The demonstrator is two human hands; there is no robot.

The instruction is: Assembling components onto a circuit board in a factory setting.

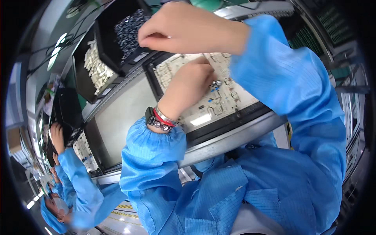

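While reaching over a white circuit board (244, 98) dotted with small parts, hold the left hand (192, 80) at its surface, with fingers curled downward beside a silvery component (216, 83). Cannot tell of anything pinched there, with fingertips hidden behind the knuckles. On that wrist, wear a red band (161, 117) and a dark bracelet (158, 124). Hold the right hand (184, 27) farther forward, blurred, with thumb and fingertips pressed together, overlapping in view a black bin (107, 43) of dark blue parts (129, 33). Cannot make out any piece between those tips. Find the board beneath the left hand, in a black frame (231, 124) behind a metal rail (235, 139). To its left, see a grey-white panel (121, 117), then a second board (83, 150). Beside the blue parts, see cream parts (98, 72) heaped in another bin (80, 68). At far left, notice a co-worker's hand (57, 137) raised from a blue sleeve (74, 168).
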